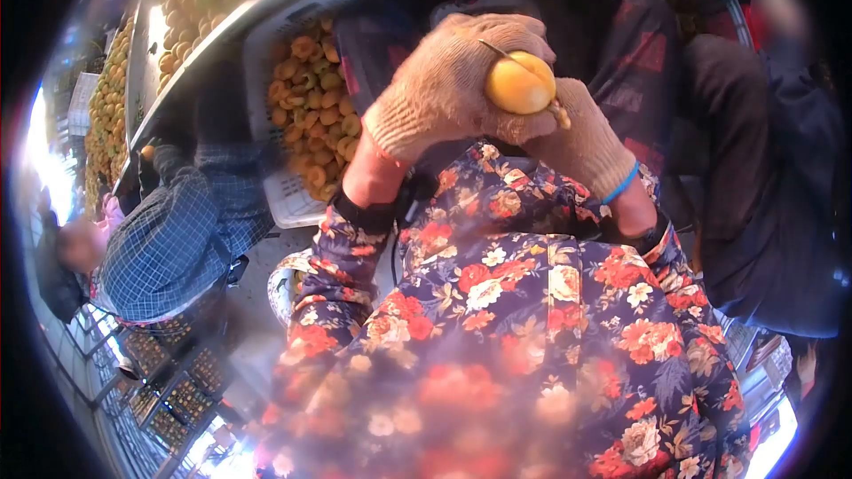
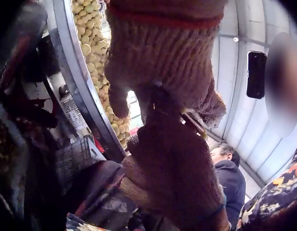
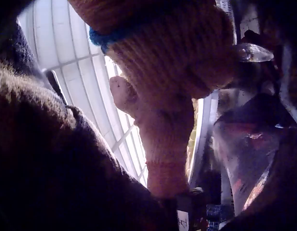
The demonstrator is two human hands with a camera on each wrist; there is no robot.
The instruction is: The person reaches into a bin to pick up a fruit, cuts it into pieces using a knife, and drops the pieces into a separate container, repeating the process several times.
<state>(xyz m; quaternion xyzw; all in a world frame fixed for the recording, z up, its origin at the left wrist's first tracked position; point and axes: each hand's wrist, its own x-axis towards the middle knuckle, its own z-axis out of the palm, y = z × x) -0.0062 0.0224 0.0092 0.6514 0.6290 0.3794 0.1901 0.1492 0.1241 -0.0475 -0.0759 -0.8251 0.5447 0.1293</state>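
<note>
Both hands wear tan knit gloves and meet close together above the lap. The left hand (image 1: 453,80) holds a yellow-orange persimmon (image 1: 521,84) with a thin dark stem-like strip across its upper side. Right beside it the right hand (image 1: 590,137) comes in from the other side, its fingers mostly hidden behind the fruit and the left hand. From the right glove a slim tool with a shiny pointed end (image 3: 257,53) sticks out in the right wrist view. A narrow pale piece (image 2: 194,122) shows between the gloves in the left wrist view.
A white plastic crate (image 1: 286,204) of orange persimmons stands left of the legs. Behind it a metal-edged trough (image 1: 240,13) carries many more fruits. A person in a checked blue garment (image 1: 177,239) sits at left, another in dark clothes (image 1: 754,168) at right.
</note>
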